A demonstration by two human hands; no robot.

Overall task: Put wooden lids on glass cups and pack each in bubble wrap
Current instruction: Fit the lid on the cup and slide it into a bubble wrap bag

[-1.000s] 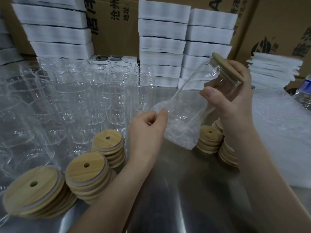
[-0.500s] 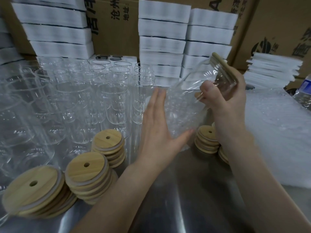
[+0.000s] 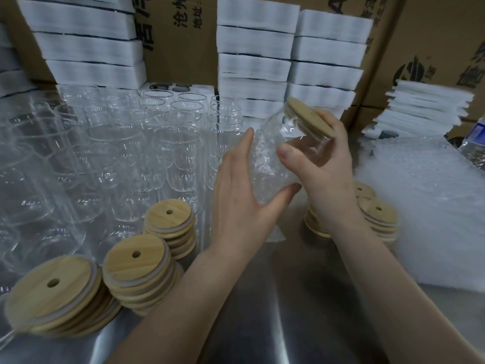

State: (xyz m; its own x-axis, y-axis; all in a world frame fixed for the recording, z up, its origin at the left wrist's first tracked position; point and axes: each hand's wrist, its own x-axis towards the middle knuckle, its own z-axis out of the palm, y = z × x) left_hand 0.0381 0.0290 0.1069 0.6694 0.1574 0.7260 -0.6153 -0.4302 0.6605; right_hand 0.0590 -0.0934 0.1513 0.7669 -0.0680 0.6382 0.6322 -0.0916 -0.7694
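Your right hand (image 3: 328,164) grips the glass cup (image 3: 301,143) at its neck, wooden lid (image 3: 307,118) on, tilted above the worktop (image 3: 275,298), leaving the body free for your left hand (image 3: 241,195), fingers straight, to press the bubble wrap (image 3: 265,164) flat around it.

Tilted glass cup (image 3: 301,132), wooden lid (image 3: 309,119) on, lower half in bubble wrap (image 3: 265,164).

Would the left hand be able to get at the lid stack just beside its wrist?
Probably yes: nothing stands between the left hand and the lid stack. But it is pressing bubble wrap onto the glass cup that the right hand grips, so it must leave that first.
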